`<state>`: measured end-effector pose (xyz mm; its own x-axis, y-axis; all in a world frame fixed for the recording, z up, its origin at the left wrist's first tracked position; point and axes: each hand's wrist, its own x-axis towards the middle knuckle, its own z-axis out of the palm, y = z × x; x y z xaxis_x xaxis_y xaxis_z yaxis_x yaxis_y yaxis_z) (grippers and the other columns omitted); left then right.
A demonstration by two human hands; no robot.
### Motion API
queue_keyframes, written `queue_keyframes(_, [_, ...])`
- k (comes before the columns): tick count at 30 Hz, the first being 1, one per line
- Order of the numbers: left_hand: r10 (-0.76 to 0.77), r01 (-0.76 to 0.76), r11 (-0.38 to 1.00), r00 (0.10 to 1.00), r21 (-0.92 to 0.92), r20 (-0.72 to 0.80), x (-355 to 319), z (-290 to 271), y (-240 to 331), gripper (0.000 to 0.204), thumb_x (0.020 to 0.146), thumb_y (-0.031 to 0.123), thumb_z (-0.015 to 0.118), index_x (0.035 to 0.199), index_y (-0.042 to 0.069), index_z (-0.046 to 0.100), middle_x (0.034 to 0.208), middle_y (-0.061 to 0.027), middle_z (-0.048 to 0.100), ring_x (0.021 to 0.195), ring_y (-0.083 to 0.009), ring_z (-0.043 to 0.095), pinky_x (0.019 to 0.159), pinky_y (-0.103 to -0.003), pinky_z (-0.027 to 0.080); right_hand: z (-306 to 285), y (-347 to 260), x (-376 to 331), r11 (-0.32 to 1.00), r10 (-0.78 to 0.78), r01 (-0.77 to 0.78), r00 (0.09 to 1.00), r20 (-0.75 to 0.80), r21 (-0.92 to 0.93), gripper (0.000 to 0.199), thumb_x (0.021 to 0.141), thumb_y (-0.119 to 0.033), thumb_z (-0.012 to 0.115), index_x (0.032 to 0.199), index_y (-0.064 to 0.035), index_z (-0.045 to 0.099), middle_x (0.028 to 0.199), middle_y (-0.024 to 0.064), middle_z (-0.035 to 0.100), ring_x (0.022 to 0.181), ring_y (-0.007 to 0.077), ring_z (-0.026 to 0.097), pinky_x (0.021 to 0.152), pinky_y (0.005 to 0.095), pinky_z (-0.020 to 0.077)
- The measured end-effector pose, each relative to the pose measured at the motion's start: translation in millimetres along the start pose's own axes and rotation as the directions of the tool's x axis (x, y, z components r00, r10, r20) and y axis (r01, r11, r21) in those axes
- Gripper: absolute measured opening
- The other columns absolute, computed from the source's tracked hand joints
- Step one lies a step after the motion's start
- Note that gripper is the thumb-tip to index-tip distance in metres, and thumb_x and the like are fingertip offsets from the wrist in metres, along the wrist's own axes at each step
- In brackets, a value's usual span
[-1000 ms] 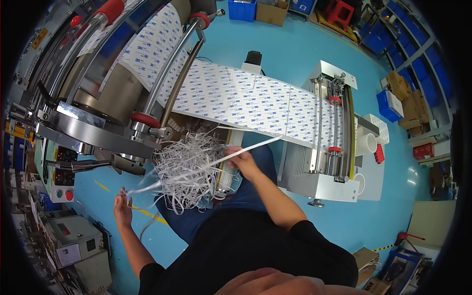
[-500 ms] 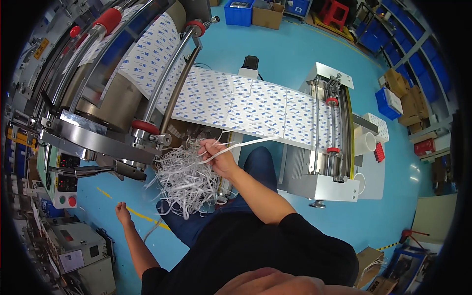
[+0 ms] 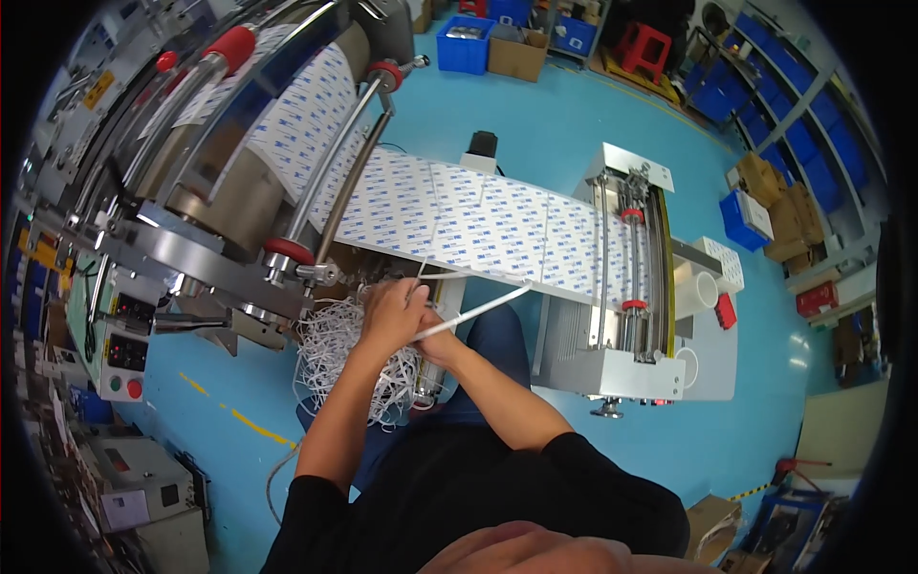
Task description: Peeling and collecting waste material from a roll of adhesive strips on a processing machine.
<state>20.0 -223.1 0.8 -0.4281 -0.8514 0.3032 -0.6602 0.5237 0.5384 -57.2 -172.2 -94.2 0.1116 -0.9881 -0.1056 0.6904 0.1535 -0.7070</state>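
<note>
My left hand [image 3: 390, 312] is closed over the tangle of white strips [image 3: 333, 352], and a narrow strip runs up from its fingertips towards the sheet. Just right of it and touching it, my right hand [image 3: 439, 343] is closed on a white strip [image 3: 488, 308], its fingers partly hidden behind the left hand. That strip stretches taut to the near edge of the printed white sheet [image 3: 488, 225] with blue marks. The sheet spans from the big roller on the left to the machine on the right, with thin cut lines across it.
A large roller [image 3: 225, 206] with metal bars and red collars stands at the left. At the right is a metal roller unit [image 3: 622, 368]. Control buttons [image 3: 126, 386] sit at far left. Blue bins [image 3: 465, 48] and a cardboard box [image 3: 518, 57] stand on the floor behind.
My left hand has come up from the lower left to meet the right hand over the strips. The right hand has moved slightly down and right, still holding its strip.
</note>
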Motion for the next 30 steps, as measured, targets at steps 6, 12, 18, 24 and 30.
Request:
queue_keyframes(6, [-0.312,0.398,0.832,0.912,-0.387,0.266,19.1,8.1,-2.9,0.022,0.083,0.023,0.056,0.084,0.002,0.063,0.07,-0.0135,0.063,0.061,-0.0308,0.061,0.057,-0.037,0.047,-17.0,-2.7,-3.9,0.975,0.103,-0.112,0.993,0.059,0.19,0.02,0.084,-0.01,0.056,0.103,-0.0079,0.058,0.087,0.0016,0.06,0.075,0.0119,0.057,0.064,0.0232,0.0465])
queue_keyframes(12, [0.023,-0.031,0.998,0.99,-0.051,-0.138,0.1,-8.9,-14.4,0.015,0.083,0.015,0.054,0.08,0.002,0.061,0.075,-0.0156,0.062,0.068,-0.0362,0.059,0.06,-0.041,0.046,-68.4,6.7,-5.9,0.974,0.132,-0.035,0.891,-0.434,0.223,0.032,0.077,0.004,0.049,0.107,-0.0044,0.054,0.096,0.0058,0.059,0.068,0.0146,0.054,0.057,0.025,0.0425])
queue_keyframes(18, [-0.055,0.05,0.997,0.992,-0.051,-0.112,-30.4,-18.3,-39.2,0.015,0.084,0.016,0.056,0.085,0.003,0.064,0.083,-0.0148,0.064,0.076,-0.0339,0.06,0.067,-0.039,0.047,-121.0,15.4,-39.7,0.992,0.122,-0.081,0.781,-0.613,0.095,0.022,0.081,-0.005,0.056,0.103,-0.0065,0.056,0.088,0.0049,0.061,0.065,0.0131,0.054,0.054,0.0251,0.043])
queue_keyframes(24, [-0.208,0.175,0.961,0.967,-0.212,-0.148,-62.2,-27.3,-56.8,0.018,0.084,0.017,0.058,0.087,0.001,0.065,0.073,-0.015,0.058,0.066,-0.0301,0.057,0.06,-0.036,0.044,-151.3,14.4,-65.9,0.941,0.05,-0.276,0.682,-0.729,-0.193,0.017,0.082,-0.009,0.058,0.098,-0.0086,0.058,0.083,0.0045,0.062,0.064,0.0125,0.056,0.053,0.0253,0.0441])
queue_keyframes(30, [-0.322,0.293,0.912,0.945,-0.287,-0.059,-67.8,-25.5,-77.7,0.017,0.083,0.015,0.06,0.089,-0.001,0.064,0.071,-0.0102,0.056,0.064,-0.0185,0.054,0.061,-0.03,0.042,-171.7,21.3,-67.9,0.873,0.092,-0.405,0.683,-0.724,-0.271,0.015,0.084,-0.013,0.055,0.098,-0.0073,0.057,0.082,0.0066,0.061,0.062,0.0146,0.057,0.051,0.0273,0.047])
